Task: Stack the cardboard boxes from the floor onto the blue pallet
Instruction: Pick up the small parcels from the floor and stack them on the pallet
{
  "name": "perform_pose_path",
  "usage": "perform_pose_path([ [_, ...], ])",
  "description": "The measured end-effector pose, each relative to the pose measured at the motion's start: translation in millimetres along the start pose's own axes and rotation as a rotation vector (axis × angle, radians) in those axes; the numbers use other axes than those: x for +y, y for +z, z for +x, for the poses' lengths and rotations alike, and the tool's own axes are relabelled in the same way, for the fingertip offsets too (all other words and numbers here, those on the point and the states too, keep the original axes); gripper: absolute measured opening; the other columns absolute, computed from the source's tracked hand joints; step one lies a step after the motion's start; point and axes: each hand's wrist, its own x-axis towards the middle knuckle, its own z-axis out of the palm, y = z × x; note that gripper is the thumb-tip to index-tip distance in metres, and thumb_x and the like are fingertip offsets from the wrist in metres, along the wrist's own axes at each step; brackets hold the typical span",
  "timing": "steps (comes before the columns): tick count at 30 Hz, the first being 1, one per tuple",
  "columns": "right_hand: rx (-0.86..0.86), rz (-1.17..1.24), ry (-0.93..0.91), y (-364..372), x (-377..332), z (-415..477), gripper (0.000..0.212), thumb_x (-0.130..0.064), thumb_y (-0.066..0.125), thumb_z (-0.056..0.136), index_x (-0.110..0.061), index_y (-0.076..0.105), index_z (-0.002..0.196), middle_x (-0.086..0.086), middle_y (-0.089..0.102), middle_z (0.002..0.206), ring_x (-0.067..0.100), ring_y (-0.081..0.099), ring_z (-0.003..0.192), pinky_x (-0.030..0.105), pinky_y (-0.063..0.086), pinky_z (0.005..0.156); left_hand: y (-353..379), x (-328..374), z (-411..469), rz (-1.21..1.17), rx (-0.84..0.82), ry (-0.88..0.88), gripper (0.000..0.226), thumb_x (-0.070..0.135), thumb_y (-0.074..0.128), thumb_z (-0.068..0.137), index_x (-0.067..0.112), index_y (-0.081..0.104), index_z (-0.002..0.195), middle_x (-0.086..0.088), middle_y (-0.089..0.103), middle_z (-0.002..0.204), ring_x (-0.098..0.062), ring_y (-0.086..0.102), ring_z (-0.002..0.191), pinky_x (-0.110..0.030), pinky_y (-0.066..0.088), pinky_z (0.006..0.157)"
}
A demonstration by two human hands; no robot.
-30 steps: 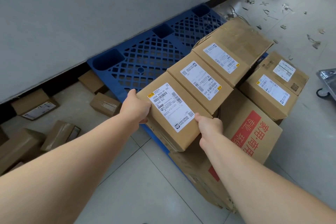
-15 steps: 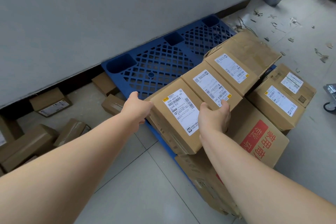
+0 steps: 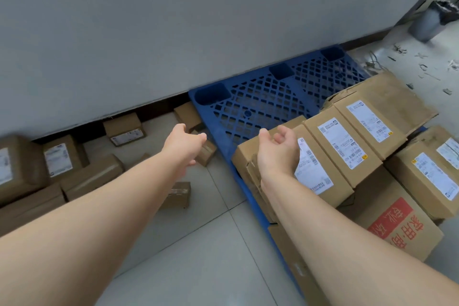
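The blue pallet (image 3: pixel 258 104) lies against the grey wall, its left half bare. A row of labelled cardboard boxes sits on a large box with red print (image 3: pixel 397 228) on the pallet's right side. The nearest box of that row (image 3: pixel 313 174) lies under my right hand (image 3: pixel 277 149), which hovers over it with fingers loosely curled and holds nothing. My left hand (image 3: pixel 185 144) is off the box, out over the floor left of the pallet, fingers relaxed. Several more cardboard boxes (image 3: pixel 57 161) lie on the floor at the left.
Small boxes (image 3: pixel 124 129) rest along the wall's base and beside the pallet's corner (image 3: pixel 186 114). One small box (image 3: pixel 177 194) lies on the tiles under my left forearm. A grey bin (image 3: pixel 429 20) and scattered scraps (image 3: pixel 422 67) are at the far right.
Both hands have let go of the nearest box, which now rests in the row. My left hand has swung left off it; my right hand has lifted. The view has panned left.
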Motion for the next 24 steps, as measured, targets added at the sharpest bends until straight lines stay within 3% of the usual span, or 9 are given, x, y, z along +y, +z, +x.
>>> perform_pose_path([
  [5,-0.122,-0.017,-0.029,52,-12,-41,0.042,-0.035,0.058,0.092,-0.027,0.048,0.133,-0.008,0.054,0.131,0.014,0.054,0.113,0.029,0.041,0.086,-69,-22,9,-0.065,0.124,-0.025,0.064,0.03,0.056,0.094,0.026,0.024,0.149,-0.003,0.034,0.149,-0.02,0.048,0.103,-0.038,0.053,0.089],
  [13,-0.284,-0.098,-0.126,136,-19,-117,0.039,-0.033,0.059,0.092,-0.025,0.051,0.13,-0.006,0.057,0.121,0.013,0.053,0.106,0.03,0.044,0.087,-182,-68,5,-0.223,0.258,-0.079,0.065,0.024,0.057,0.094,0.023,0.024,0.15,-0.005,0.034,0.15,-0.027,0.048,0.122,-0.043,0.051,0.094],
  [16,-0.342,-0.137,-0.144,164,-20,-148,0.038,-0.034,0.059,0.092,-0.025,0.052,0.129,-0.005,0.058,0.121,0.015,0.055,0.11,0.035,0.048,0.094,-222,-86,1,-0.247,0.321,-0.093,0.065,0.024,0.058,0.094,0.022,0.025,0.15,-0.005,0.034,0.15,-0.027,0.048,0.123,-0.044,0.053,0.092],
  [24,-0.544,-0.214,-0.19,231,-8,-230,0.036,-0.035,0.059,0.092,-0.023,0.054,0.125,-0.005,0.058,0.12,0.013,0.055,0.106,0.032,0.047,0.092,-320,-152,-19,-0.374,0.464,-0.176,0.064,0.019,0.057,0.095,0.022,0.024,0.15,-0.007,0.036,0.149,-0.027,0.048,0.123,-0.045,0.052,0.093],
])
